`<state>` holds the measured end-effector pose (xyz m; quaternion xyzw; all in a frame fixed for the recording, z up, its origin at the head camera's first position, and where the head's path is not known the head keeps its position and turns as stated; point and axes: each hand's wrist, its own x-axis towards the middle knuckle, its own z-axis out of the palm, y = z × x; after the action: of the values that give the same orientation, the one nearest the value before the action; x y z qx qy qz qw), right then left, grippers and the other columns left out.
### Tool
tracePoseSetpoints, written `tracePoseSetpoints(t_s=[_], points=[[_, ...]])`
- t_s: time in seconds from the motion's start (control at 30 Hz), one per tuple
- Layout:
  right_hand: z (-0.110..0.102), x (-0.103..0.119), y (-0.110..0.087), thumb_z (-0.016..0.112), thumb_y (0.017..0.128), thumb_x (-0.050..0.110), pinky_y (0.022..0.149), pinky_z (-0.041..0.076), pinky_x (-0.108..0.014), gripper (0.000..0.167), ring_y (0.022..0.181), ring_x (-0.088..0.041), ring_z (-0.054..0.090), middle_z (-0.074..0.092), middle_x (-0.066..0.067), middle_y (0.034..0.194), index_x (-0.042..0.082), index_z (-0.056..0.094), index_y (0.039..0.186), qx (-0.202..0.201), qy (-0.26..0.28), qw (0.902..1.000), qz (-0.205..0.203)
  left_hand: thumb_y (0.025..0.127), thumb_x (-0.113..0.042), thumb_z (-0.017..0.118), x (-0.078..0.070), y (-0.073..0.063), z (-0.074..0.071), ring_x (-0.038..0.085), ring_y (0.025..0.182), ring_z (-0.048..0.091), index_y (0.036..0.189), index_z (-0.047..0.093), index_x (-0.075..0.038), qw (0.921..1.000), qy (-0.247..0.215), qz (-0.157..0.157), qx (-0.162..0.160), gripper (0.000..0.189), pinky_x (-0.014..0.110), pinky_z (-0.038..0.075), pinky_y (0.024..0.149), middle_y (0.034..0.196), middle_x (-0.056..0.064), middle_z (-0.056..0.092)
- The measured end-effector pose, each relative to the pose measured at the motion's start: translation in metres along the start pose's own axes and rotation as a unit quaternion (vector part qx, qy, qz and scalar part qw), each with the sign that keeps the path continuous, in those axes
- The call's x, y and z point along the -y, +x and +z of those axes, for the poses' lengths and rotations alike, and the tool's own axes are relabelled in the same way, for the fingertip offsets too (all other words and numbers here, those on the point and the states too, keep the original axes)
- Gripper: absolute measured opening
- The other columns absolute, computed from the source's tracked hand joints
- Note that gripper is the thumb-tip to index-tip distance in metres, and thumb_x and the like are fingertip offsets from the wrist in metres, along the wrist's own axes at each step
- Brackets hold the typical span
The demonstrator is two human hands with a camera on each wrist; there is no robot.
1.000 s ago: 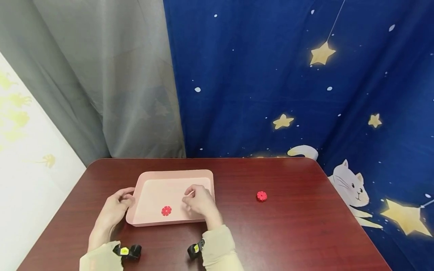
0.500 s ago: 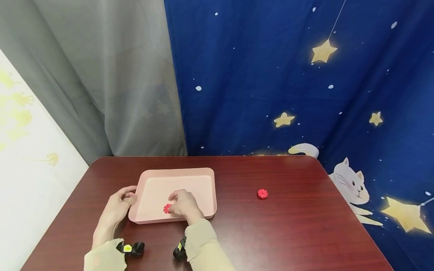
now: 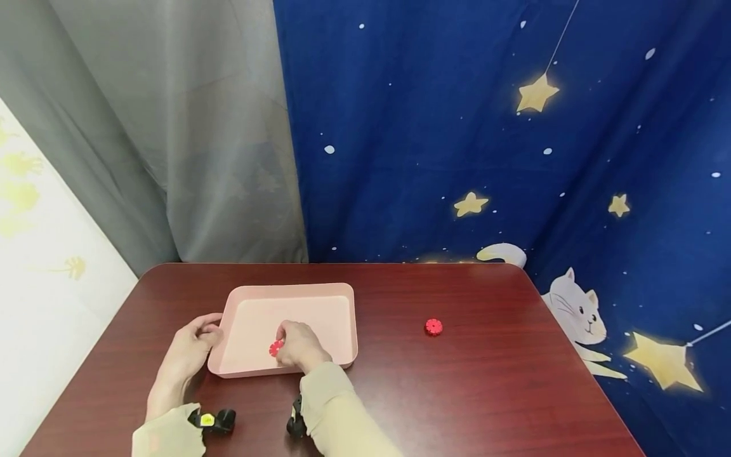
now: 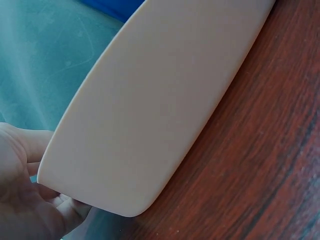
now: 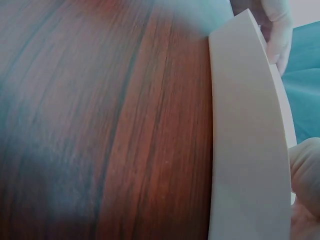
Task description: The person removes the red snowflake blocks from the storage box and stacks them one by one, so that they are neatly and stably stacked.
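A shallow pink tray (image 3: 314, 304) lies on the table. My left hand (image 3: 191, 346) holds its left end, thumb and fingers curled at the rim. In the left wrist view, part of that hand (image 4: 25, 185) is hidden behind the tray's corner. Inside the tray lies a flat red notched interlocking disc (image 3: 275, 348). My right hand (image 3: 299, 346) is over it with curled fingers, pinching its right side and covering part of it. In the right wrist view, the front wall (image 5: 250, 125) hides the disc and much of the right hand (image 5: 306, 170).
Right of the tray, a small stack of red notched discs (image 3: 433, 327) stands on the dark red wooden table (image 3: 485, 381). Grey and blue star-patterned curtains (image 3: 400, 127) hang behind the table's far edge. Both wrists wear black camera straps (image 3: 214, 420).
My right hand has moved left across the tray, from its right part to the red disc, and come down at its edge. The left hand stays at the tray's left end.
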<state>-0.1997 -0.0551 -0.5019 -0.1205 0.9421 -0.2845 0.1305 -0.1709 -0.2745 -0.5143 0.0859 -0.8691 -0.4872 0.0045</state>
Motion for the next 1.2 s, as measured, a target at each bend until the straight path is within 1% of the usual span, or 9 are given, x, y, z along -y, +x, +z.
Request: tracePoseSetpoints(t_s=[0.2,0.4,0.53,0.67,0.8,0.87,1.07,1.13,1.2], points=[[-0.005,0.004,0.001,0.079,0.072,0.002,0.06,0.038,-0.022,0.03,0.067,-0.012,0.046,0.05,0.005,0.071,0.015,0.055,0.083,0.008,0.006,0.9999,0.004,0.099,-0.015,0.054,0.001,0.0,-0.001,0.012,0.088,0.053,0.136,0.05,0.001,0.9999,0.005,0.006,-0.011,0.041,0.019,0.042,0.071,0.106,0.012,0.056],[-0.006,0.005,0.002,0.077,0.069,-0.003,0.062,0.04,-0.025,0.039,0.071,-0.013,0.048,0.05,0.003,0.075,0.019,0.053,0.092,-0.002,0.019,0.9985,0.051,0.099,-0.014,0.054,0.001,-0.001,0.0,0.012,0.088,0.053,0.136,0.05,0.002,0.9999,0.004,0.007,-0.011,0.041,0.019,0.042,0.071,0.106,0.013,0.057],[-0.004,0.004,0.006,0.075,0.073,0.001,0.066,0.042,-0.025,0.032,0.074,-0.013,0.049,0.05,0.001,0.076,0.017,0.052,0.089,-0.005,-0.003,0.9976,0.069,0.099,-0.014,0.053,0.001,0.0,0.0,0.014,0.089,0.053,0.137,0.049,0.001,0.9999,0.004,0.004,-0.011,0.041,0.019,0.042,0.071,0.107,0.014,0.056],[-0.004,0.004,0.007,0.076,0.077,0.007,0.068,0.043,-0.028,0.03,0.077,-0.014,0.05,0.05,0.0,0.078,0.017,0.053,0.092,0.003,-0.012,0.9964,0.084,0.099,-0.014,0.053,0.003,-0.001,0.003,0.011,0.087,0.053,0.136,0.049,0.002,0.9999,-0.001,0.003,-0.011,0.04,0.019,0.043,0.07,0.107,0.014,0.057],[-0.004,0.003,0.008,0.077,0.077,0.006,0.07,0.044,-0.03,0.033,0.081,-0.015,0.05,0.05,-0.001,0.085,0.019,0.054,0.098,0.001,-0.004,0.9957,0.093,0.099,-0.014,0.054,0.003,-0.002,0.004,0.011,0.087,0.053,0.136,0.049,0.003,1.0,-0.005,0.002,-0.008,0.041,0.019,0.042,0.07,0.107,0.015,0.056],[-0.003,0.002,0.009,0.077,0.077,0.005,0.072,0.045,-0.031,0.035,0.083,-0.015,0.05,0.05,-0.003,0.089,0.019,0.054,0.099,-0.008,0.002,0.9952,0.098,0.099,-0.013,0.054,0.002,-0.001,0.004,0.012,0.088,0.053,0.136,0.049,0.003,0.9999,-0.006,0.004,-0.008,0.041,0.019,0.043,0.07,0.107,0.014,0.056],[-0.002,0.001,0.012,0.078,0.076,0.008,0.08,0.047,-0.031,0.043,0.092,-0.019,0.055,0.054,-0.009,0.101,0.011,0.055,0.113,-0.031,-0.003,0.9937,0.108,0.099,-0.014,0.053,0.001,0.0,0.002,0.012,0.089,0.052,0.137,0.049,0.001,1.0,-0.004,-0.001,-0.008,0.041,0.018,0.042,0.071,0.106,0.012,0.055],[-0.002,0.0,0.012,0.078,0.076,0.009,0.081,0.047,-0.03,0.045,0.091,-0.019,0.055,0.054,-0.009,0.1,0.01,0.055,0.114,-0.029,-0.002,0.9936,0.109,0.099,-0.014,0.053,0.0,-0.001,0.002,0.013,0.089,0.052,0.137,0.049,0.001,1.0,0.0,-0.002,-0.008,0.041,0.018,0.042,0.071,0.106,0.013,0.055],[-0.003,-0.001,0.012,0.079,0.075,0.009,0.078,0.047,-0.029,0.04,0.086,-0.018,0.054,0.055,-0.008,0.094,0.008,0.056,0.108,-0.031,0.002,0.9942,0.103,0.099,-0.014,0.052,0.0,-0.001,0.002,0.014,0.09,0.052,0.137,0.049,0.002,1.0,0.0,-0.002,-0.007,0.041,0.018,0.042,0.071,0.106,0.013,0.055]])
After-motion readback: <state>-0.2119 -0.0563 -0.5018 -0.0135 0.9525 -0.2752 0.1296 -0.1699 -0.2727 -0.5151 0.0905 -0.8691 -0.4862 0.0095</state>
